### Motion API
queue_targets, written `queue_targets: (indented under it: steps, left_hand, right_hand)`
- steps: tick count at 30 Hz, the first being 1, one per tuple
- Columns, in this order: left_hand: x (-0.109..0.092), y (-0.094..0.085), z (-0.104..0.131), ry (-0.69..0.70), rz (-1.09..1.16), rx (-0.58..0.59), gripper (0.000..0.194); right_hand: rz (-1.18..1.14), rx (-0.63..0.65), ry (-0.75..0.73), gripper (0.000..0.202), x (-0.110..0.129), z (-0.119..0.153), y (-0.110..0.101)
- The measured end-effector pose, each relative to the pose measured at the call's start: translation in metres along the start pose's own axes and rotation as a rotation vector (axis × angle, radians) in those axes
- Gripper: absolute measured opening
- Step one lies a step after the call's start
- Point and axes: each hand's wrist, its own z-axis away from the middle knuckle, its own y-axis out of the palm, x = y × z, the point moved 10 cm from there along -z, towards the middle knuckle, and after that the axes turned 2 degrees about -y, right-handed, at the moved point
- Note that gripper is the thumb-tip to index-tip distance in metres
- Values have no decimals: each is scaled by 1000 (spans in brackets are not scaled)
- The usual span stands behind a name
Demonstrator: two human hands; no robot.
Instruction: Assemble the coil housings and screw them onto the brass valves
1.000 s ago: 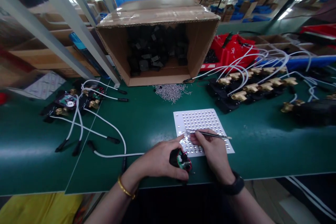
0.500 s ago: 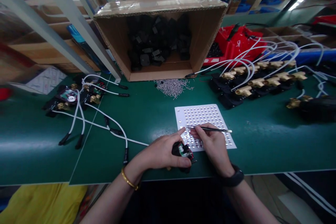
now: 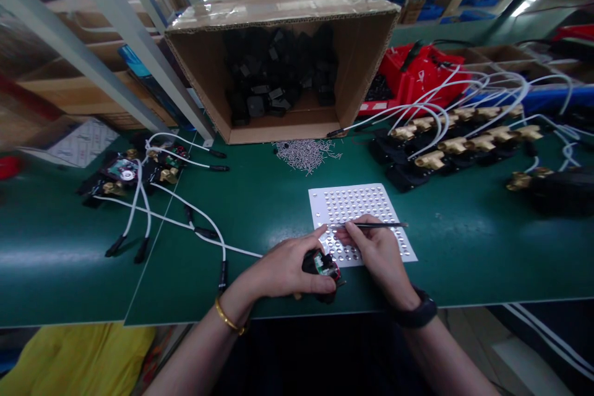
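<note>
My left hand (image 3: 294, 266) is wrapped round a black housing with an open circuit board (image 3: 326, 263), near the bench's front edge. Its index finger reaches out to the left edge of a white sheet (image 3: 355, 198) that carries rows of small shiny silver discs. Over that sheet, my right hand (image 3: 378, 253) pinches a pair of dark tweezers (image 3: 375, 224), held nearly level. The tweezers' tip points left and meets the left index fingertip. Whether a disc is at the tip is too small to tell.
A cardboard box (image 3: 283, 12) of black housings stands on its side at the back, with a pile of screws (image 3: 306, 154) before it. Cabled units with brass fittings (image 3: 431, 158) line the right. Open units with white cables (image 3: 123, 170) lie left. A red bin (image 3: 417, 77) stands behind.
The tweezers' rear end has risen a little, so they lie more level. My right wrist has shifted slightly to the right. My left hand keeps its hold on the housing.
</note>
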Motion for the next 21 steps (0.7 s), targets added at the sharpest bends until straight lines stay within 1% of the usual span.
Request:
queue_targets:
  steps: [3, 7, 10, 12, 13, 14, 15, 18, 20, 21]
  left_hand:
    - [0, 0, 0, 0, 3, 2, 71]
    - [0, 0, -1, -5, 15, 15, 67]
    - [2, 1, 0, 6, 50, 23, 60]
    - [5, 0, 4, 15, 123, -2, 59]
    - [7, -2, 6, 23, 181, -35, 60]
    - [10, -5, 10, 32, 246, -90, 63]
    - [13, -11, 14, 40, 303, -169, 67]
    - [24, -32, 31, 51, 365, -497, 77]
    - [32, -40, 41, 52, 375, -695, 80]
    - [36, -41, 43, 56, 398, -760, 79]
  right_hand:
    - [19, -13, -12, 32, 2, 1, 0]
    - [7, -79, -16, 31, 3, 3, -3]
    - [8, -80, -27, 31, 4, 4, -2]
    - [2, -77, -27, 31, 3, 4, 0]
    - [-16, -81, -24, 30, 2, 4, 0]
    - [-40, -85, -22, 30, 1, 4, -1]
    - [-66, -87, -19, 29, 1, 5, -1]
    - [-181, -80, 5, 30, 3, 6, -3]
    - [-340, -83, 54, 30, 6, 9, -4]
    - [-434, -74, 92, 29, 8, 11, -1]
